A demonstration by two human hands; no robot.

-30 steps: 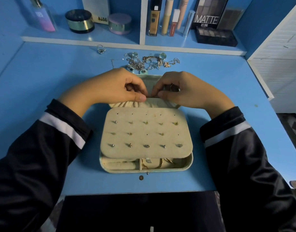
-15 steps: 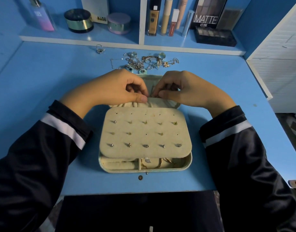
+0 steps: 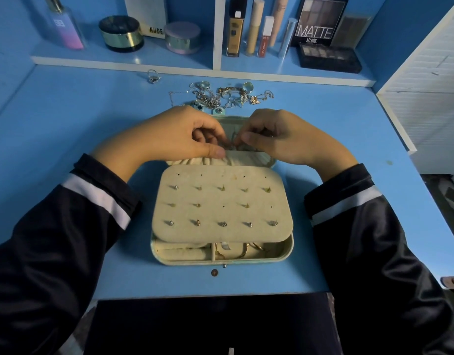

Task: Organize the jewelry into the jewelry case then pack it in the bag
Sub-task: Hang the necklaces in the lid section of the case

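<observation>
Slip risk: left grip (image 3: 174, 139) and right grip (image 3: 285, 140) both pinch one tiny piece (image 3: 232, 145); dropped, I'd lose it inside the case (image 3: 289, 253).

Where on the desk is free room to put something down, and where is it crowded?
Bare desk lies left of the jewelry case, and right of it toward the white cabinet. Crowded: the jewelry pile behind the left hand and right hand.

Blue desk (image 3: 67, 119), perfume bottle (image 3: 64, 26), dark jar (image 3: 121, 34), lilac jar (image 3: 183, 37) on shelf (image 3: 118, 58), upright MATTE palette (image 3: 319, 21); white cabinet (image 3: 431, 98)
</observation>
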